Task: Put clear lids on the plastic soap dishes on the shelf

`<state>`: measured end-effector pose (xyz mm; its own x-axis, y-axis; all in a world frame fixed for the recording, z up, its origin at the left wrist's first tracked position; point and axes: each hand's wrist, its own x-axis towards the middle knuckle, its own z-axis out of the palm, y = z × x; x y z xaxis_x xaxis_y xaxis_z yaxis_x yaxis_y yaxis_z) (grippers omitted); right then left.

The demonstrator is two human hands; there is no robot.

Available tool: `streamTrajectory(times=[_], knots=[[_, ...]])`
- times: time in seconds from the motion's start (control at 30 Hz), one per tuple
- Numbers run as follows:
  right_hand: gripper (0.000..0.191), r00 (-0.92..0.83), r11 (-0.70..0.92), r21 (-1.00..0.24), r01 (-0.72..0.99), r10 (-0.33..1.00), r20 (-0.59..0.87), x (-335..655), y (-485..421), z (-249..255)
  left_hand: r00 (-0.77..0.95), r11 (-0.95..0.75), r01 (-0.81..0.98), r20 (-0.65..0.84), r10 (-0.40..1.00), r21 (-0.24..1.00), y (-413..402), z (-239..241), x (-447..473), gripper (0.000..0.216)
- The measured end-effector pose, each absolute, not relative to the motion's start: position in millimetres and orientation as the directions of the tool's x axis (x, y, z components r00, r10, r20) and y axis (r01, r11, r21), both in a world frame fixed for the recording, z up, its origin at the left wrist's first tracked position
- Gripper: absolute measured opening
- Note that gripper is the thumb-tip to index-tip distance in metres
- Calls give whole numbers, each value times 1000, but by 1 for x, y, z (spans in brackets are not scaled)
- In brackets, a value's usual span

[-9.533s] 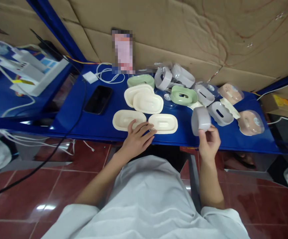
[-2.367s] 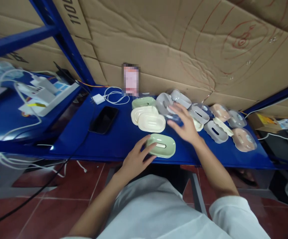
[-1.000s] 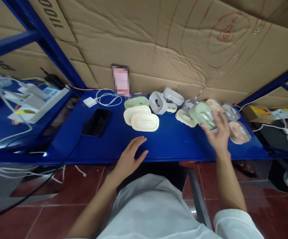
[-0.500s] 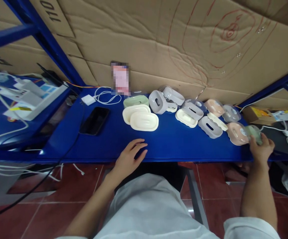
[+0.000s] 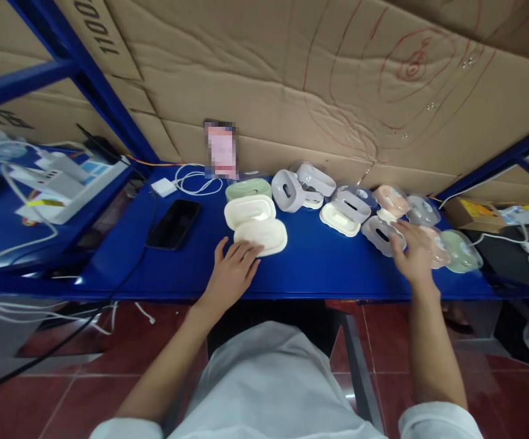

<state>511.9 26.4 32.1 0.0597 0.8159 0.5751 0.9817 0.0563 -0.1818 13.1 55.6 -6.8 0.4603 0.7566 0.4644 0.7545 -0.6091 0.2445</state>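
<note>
My left hand (image 5: 236,267) is open, palm down, with its fingertips on the near edge of a cream oval soap dish tray (image 5: 269,235). A second cream tray (image 5: 248,210) lies behind it, in front of a green soap dish (image 5: 246,189). My right hand (image 5: 414,251) reaches over the right-hand group, fingers apart, its thumb by a grey slotted soap dish (image 5: 375,236). It partly covers a cream piece (image 5: 386,214) and a peach soap dish (image 5: 439,250); whether it touches them I cannot tell. At the right end lies a green soap dish (image 5: 463,253) with a clear cover.
More grey soap dishes (image 5: 288,190) and a cream tray (image 5: 339,219) lie along the cardboard wall (image 5: 264,91). A black phone (image 5: 174,224), a white charger (image 5: 164,187) and an upright blurred screen (image 5: 222,149) are at left. A cardboard box (image 5: 472,213) stands right.
My right hand has left the green soap dish at the right end and moved left. My left hand has moved onto the front cream tray, which has slid slightly towards me.
</note>
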Motion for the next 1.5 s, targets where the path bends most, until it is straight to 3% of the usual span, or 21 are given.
streamTrajectory(times=[0.17, 0.4, 0.6, 0.87, 1.1, 1.27, 1.5], knots=[[57, -93, 135, -61, 989, 888, 450, 457, 86, 35, 523, -687, 675, 481, 703, 270, 42, -9, 12, 26], [67, 58, -48, -38, 998, 932, 357, 421, 154, 35, 495, -679, 656, 491, 717, 331, 42, -10, 10, 25], [64, 81, 1, -203, 979, 915, 396, 422, 172, 20, 494, -697, 635, 519, 698, 334, 41, -11, 10, 21], [64, 106, 171, -380, 909, 787, 608, 411, 84, 37, 530, -736, 525, 512, 676, 428, 39, -9, 6, 10], [57, -151, 332, -562, 758, 927, 344, 341, -17, 9, 510, -699, 554, 480, 714, 452, 38, -8, 7, 12], [47, -231, 309, -498, 810, 949, 213, 344, -23, 6, 507, -691, 556, 471, 722, 461, 38, -6, 7, 11], [38, -147, 308, -411, 858, 914, 379, 316, -20, -1, 503, -699, 547, 487, 714, 460, 39, -8, 7, 10]])
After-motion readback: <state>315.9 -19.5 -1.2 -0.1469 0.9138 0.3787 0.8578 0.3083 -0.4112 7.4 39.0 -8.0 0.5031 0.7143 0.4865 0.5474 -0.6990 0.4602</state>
